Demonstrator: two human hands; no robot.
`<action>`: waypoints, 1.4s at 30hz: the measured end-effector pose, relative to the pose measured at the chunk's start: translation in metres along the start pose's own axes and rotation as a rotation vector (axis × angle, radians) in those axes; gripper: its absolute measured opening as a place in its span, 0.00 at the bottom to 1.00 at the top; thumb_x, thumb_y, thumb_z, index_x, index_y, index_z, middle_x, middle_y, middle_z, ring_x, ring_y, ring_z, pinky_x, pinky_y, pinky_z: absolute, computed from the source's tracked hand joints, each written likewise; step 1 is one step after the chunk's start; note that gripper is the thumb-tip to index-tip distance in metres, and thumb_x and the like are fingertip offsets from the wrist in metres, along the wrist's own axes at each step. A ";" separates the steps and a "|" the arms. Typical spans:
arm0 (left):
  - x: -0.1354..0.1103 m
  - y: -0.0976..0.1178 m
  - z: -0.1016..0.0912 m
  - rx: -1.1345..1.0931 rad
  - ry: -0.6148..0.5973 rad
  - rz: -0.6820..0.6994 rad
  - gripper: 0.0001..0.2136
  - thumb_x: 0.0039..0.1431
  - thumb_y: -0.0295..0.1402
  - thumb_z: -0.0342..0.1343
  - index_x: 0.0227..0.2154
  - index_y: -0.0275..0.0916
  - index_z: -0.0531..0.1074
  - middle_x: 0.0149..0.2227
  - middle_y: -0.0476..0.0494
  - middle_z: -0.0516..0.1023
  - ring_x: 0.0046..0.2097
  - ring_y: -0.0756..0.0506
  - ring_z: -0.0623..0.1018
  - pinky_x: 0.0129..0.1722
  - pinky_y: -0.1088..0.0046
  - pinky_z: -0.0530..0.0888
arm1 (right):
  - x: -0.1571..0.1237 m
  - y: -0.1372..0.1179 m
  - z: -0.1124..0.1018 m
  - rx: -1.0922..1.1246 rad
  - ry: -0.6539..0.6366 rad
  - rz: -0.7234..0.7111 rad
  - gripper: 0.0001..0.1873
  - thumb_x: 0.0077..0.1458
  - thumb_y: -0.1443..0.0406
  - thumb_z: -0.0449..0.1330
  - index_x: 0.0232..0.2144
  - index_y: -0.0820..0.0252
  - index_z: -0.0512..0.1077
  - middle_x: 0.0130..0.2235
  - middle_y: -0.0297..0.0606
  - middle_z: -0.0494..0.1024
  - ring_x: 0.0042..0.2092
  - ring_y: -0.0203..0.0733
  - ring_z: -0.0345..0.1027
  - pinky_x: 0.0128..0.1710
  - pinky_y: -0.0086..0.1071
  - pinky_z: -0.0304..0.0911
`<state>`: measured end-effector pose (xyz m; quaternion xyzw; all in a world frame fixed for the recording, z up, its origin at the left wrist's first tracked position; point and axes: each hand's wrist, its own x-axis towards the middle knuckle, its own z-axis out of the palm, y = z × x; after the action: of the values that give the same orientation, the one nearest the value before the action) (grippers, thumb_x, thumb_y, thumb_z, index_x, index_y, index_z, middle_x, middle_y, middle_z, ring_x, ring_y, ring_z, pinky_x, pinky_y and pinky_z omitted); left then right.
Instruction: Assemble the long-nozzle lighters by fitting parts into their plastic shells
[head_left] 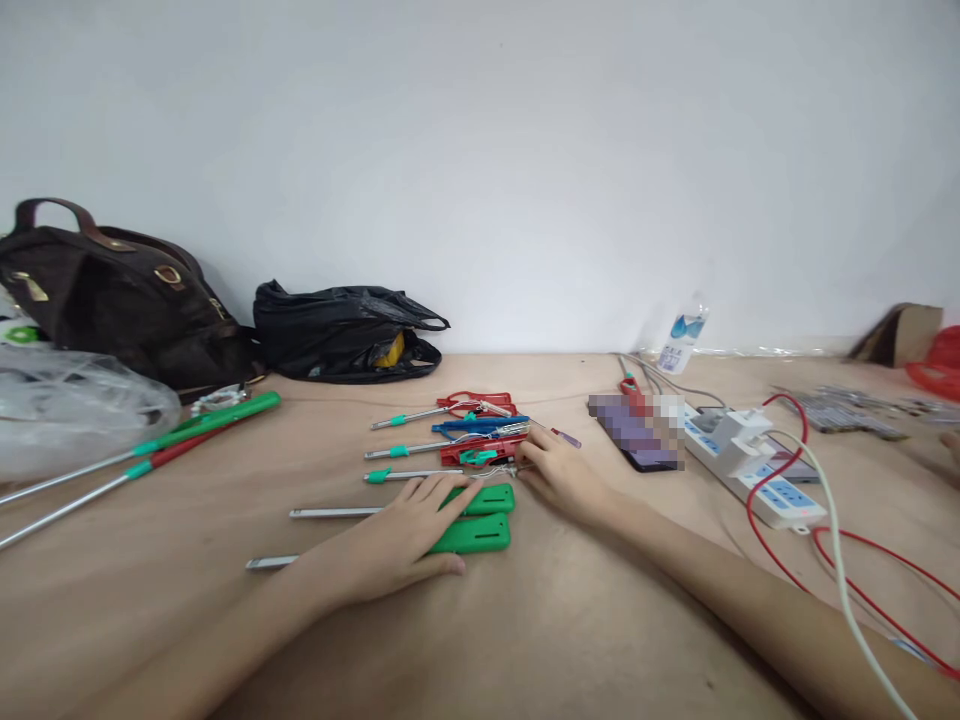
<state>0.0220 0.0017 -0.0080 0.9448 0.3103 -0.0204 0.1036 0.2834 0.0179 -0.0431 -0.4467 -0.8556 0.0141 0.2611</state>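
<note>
My left hand [405, 535] lies with its fingers stretched out across two rods. The nearer green handle [484, 535] and the farther green handle [495, 498] stick out to its right, and silver shafts show to its left. My right hand [562, 475] has its fingers bent together at the right end of a red handle [450, 455]; what they pinch, if anything, is hidden. White cord and teal parts lie about the red handle. Behind it are a blue handle [472, 427] and another red handle [480, 400], each with a silver rod. A small screwdriver [568, 438] lies beyond my right hand.
A partly blurred phone [637, 440] and a power strip [780, 495] with chargers and red and white cables lie right. A bottle [682, 335] leans at the wall. Left are a dark bag [127, 300], a black plastic bag [337, 330] and long rods [217, 415]. Another person's hand shows far right.
</note>
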 end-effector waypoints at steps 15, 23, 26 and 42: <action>-0.005 0.010 -0.001 -0.060 -0.017 0.170 0.37 0.60 0.53 0.50 0.67 0.47 0.43 0.63 0.36 0.58 0.63 0.33 0.58 0.60 0.52 0.56 | 0.013 0.011 0.000 -0.169 -0.009 0.104 0.07 0.55 0.70 0.60 0.38 0.62 0.70 0.44 0.46 0.71 0.45 0.49 0.60 0.45 0.41 0.59; -0.005 0.010 -0.001 -0.084 -0.018 0.155 0.38 0.59 0.53 0.52 0.66 0.47 0.44 0.63 0.36 0.58 0.63 0.32 0.58 0.59 0.50 0.57 | 0.023 0.013 0.001 -0.118 -0.052 0.051 0.04 0.57 0.72 0.55 0.33 0.61 0.69 0.39 0.42 0.71 0.43 0.45 0.62 0.44 0.38 0.58; -0.006 0.009 0.000 -0.097 -0.002 0.151 0.38 0.58 0.53 0.53 0.66 0.48 0.46 0.63 0.36 0.58 0.63 0.31 0.58 0.59 0.50 0.58 | 0.024 0.018 0.005 -0.070 0.035 0.084 0.06 0.57 0.73 0.53 0.31 0.60 0.68 0.37 0.41 0.71 0.40 0.44 0.62 0.42 0.37 0.59; -0.007 0.024 0.000 0.011 -0.045 0.142 0.39 0.58 0.50 0.56 0.66 0.41 0.47 0.62 0.33 0.60 0.61 0.32 0.60 0.59 0.50 0.59 | 0.003 -0.006 -0.034 0.091 -0.173 -0.200 0.07 0.54 0.71 0.55 0.34 0.58 0.71 0.38 0.39 0.74 0.40 0.42 0.67 0.40 0.34 0.62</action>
<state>0.0311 -0.0212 -0.0026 0.9642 0.2401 -0.0360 0.1065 0.2927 0.0095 -0.0103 -0.3438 -0.9138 0.0653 0.2063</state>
